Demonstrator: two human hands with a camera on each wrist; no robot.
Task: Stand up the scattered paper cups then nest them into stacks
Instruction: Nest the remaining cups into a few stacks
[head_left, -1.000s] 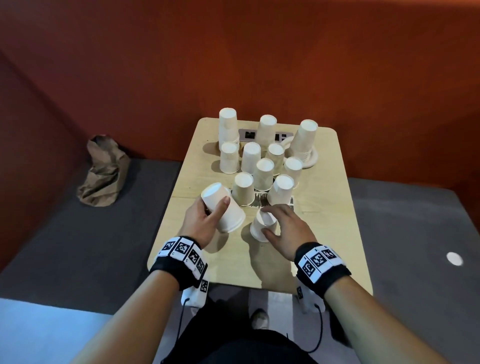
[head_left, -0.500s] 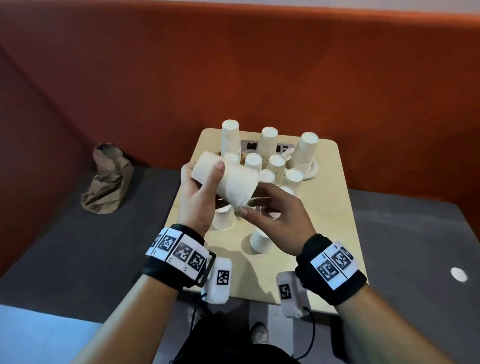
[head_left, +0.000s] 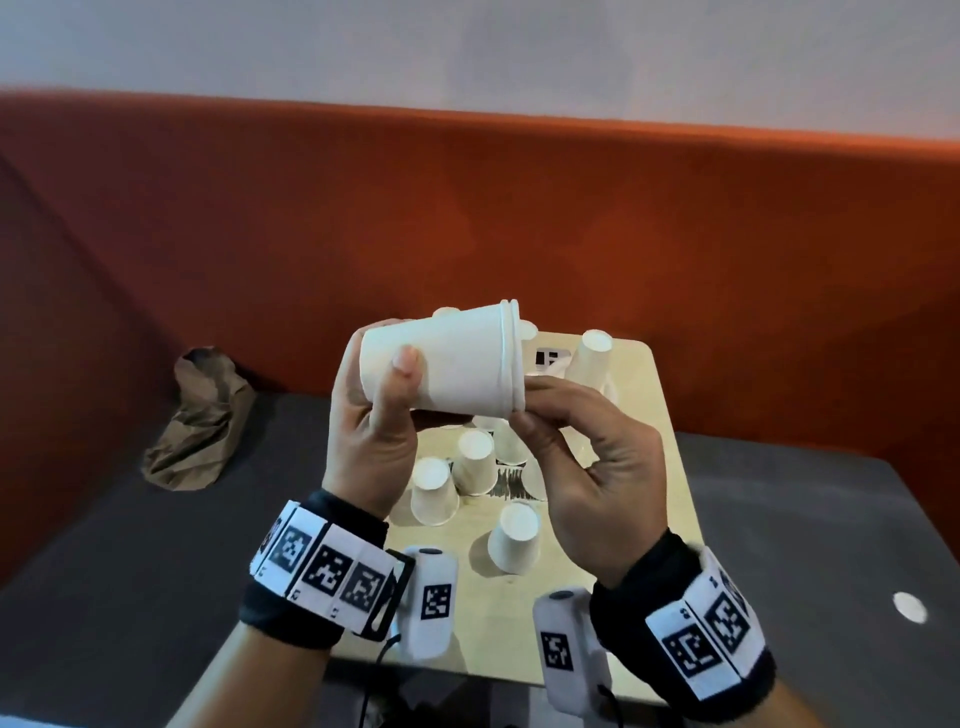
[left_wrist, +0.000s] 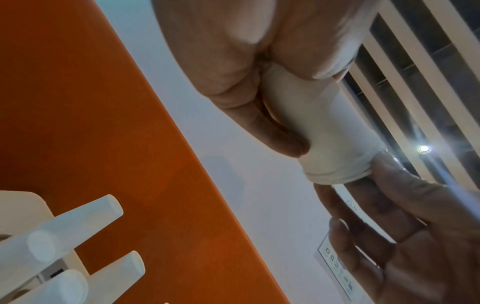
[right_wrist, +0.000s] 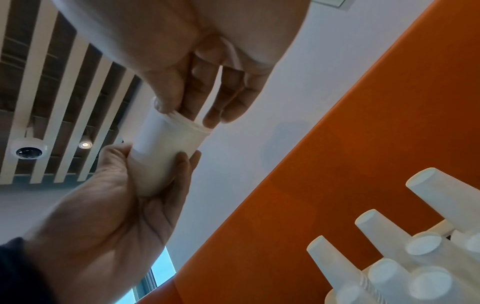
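Observation:
A white paper cup lies sideways in the air above the table, base to the left and mouth to the right, showing a double rim. My left hand grips its body, thumb in front. My right hand pinches the rim with thumb and fingertips; the right wrist view shows this cup with a finger at its mouth. In the left wrist view the cup sits between both hands. Several cups stand upside down on the wooden table below, among them two near ones.
A taller stack of cups stands at the table's back right beside a black-and-white marker tag. A crumpled brown paper bag lies on the grey seat to the left. An orange backrest rises behind the table.
Both hands have risen from the table toward the camera with the cup. My right hand left the upside-down cup on the table and took the held cup's rim.

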